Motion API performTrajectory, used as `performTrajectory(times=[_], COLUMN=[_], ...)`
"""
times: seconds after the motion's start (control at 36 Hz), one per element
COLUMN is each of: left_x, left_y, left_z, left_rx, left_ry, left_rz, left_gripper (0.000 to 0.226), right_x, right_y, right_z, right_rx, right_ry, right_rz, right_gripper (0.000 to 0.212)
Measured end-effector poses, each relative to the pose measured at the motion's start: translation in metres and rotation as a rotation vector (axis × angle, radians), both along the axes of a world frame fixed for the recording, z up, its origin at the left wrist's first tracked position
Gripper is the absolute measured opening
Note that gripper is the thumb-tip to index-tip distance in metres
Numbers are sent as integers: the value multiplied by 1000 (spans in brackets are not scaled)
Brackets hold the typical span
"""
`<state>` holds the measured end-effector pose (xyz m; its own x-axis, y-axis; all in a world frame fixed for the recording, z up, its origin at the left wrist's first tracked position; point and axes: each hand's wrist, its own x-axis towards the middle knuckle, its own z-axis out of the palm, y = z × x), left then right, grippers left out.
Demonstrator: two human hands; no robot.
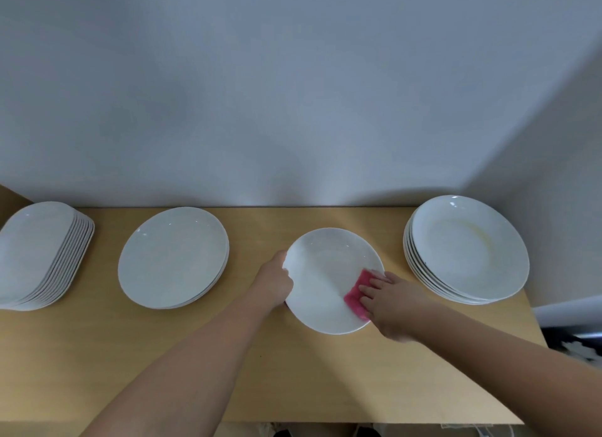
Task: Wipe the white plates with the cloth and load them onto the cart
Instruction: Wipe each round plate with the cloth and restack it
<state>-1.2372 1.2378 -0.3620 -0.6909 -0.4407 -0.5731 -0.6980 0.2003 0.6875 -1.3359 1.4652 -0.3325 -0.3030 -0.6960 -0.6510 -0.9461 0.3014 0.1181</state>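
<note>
A round white plate (322, 273) sits at the middle of the wooden table (254, 365). My left hand (277, 282) grips its left rim. My right hand (394, 303) presses a pink cloth (356, 295) flat on the plate's right side, fingers spread over the cloth. A stack of several round white plates (465, 251) stands at the right end of the table; its top plate shows a faint yellowish stain. A low stack of round plates (172, 257) lies left of centre. No cart is in view.
A stack of several oblong white dishes (39, 254) leans at the far left edge. A grey wall runs along the back of the table and turns a corner at the right. Beyond the table's right edge lies dark floor with something white.
</note>
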Motion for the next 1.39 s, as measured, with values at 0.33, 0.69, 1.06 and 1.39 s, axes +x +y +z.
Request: performTrajectory(times=[0.33, 0.69, 1.06, 1.39], left_x=[1, 6, 4, 0], left_y=[1, -2, -1, 1], left_z=[1, -1, -1, -5], left_rx=[60, 102, 171, -7], left_ry=[-6, 19, 72, 73], left_rz=[10, 4, 98, 53], left_gripper=[52, 43, 41, 41], right_x=[1, -17, 2, 14], right_y=[-22, -71, -88, -51], right_z=[-30, -52, -42, -38], right_rx=[-94, -328, -340, -380], right_ry=[40, -143, -147, -290], right_rz=[-270, -317, -28, 223], right_gripper=[81, 74, 63, 65])
